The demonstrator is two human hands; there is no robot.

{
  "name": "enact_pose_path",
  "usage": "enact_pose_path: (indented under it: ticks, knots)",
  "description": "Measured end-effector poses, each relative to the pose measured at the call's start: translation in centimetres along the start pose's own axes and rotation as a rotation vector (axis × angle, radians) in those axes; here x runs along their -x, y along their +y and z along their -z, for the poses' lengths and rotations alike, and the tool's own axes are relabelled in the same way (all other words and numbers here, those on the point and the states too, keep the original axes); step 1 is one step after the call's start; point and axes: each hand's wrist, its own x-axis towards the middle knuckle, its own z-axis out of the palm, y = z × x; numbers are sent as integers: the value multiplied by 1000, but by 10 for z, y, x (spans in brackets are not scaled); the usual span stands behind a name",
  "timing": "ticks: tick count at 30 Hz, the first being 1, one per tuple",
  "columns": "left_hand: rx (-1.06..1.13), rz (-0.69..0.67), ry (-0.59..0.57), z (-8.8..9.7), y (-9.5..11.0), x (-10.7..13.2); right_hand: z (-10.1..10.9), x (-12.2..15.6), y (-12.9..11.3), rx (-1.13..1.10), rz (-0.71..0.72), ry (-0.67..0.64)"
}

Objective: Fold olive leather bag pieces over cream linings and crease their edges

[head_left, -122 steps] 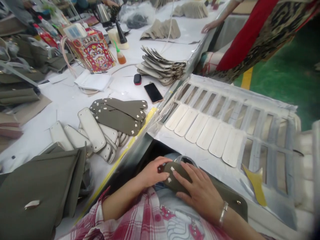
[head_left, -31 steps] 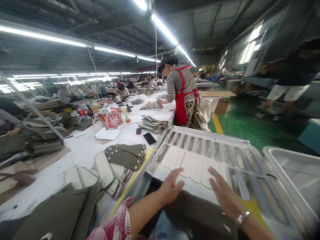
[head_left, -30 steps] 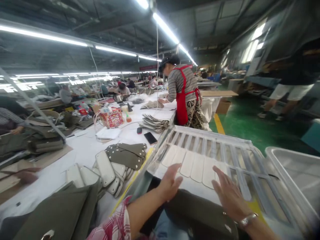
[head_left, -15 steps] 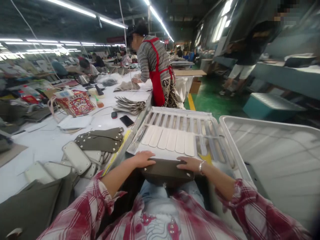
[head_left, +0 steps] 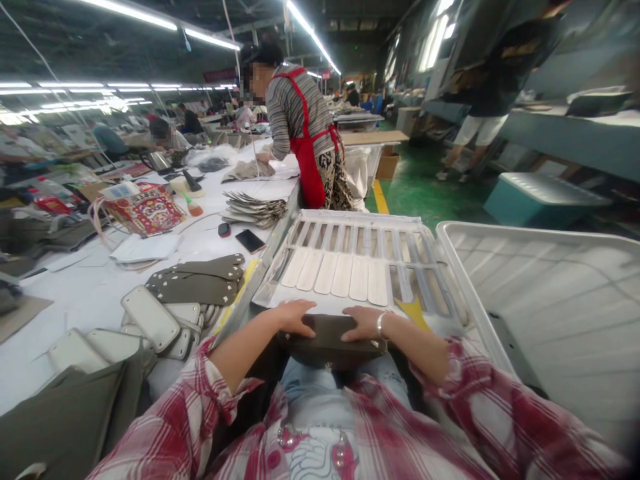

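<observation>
1. Tub, white and large, stands at the right; a dark strip with small holes leans inside it.
2. Slotted rack ahead: six white pieces lie side by side along its near row, and a yellow scrap rests by its near right part.
3. Bottle with a green tip holds orange liquid; it stands beside a red bag with a white box at its top.
4. Characters on the bag are too blurred to read.
5. Olive piece rests over the person's lap, bent, against the rack's near side.
6. Left hand is at its far edge, thumb on the near face, fingers apart from the thumb; right hand mirrors it. Whether either grips I cannot tell. The hands hide parts of that edge.
7. On the table, at left: olive straps, pale straps heaped just beside them, olive panels nearest the person, a paper pad, a phone and a fanned stack.
8. Beyond the rack, a co-worker in a red apron leans over the table.
</observation>
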Motion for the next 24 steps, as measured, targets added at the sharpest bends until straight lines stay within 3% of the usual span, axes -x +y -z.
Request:
enact_pose_path:
  ticks: [4, 7, 13, 16, 20, 24]
  knots:
    - [5, 30, 8, 0, -11, 17, 7, 24, 27, -155, -48, -57]
    - [1, -39, 49, -6, 6, 13, -4, 34, 44, -354, -92, -37]
    - [-108, -227, 230, -41, 80, -22, -84, 34, 36, -825, -309, -62]
    - [-120, -233, 298, -45, 98, -27, -106, 32, 27, -980, -353, -10]
    - [7, -288, 420, -31, 97, -14, -91, 47, 42, -1148, -329, 111]
    - [160, -307, 485, -22, 90, -3, -84, 73, 63, -1305, -227, 131]
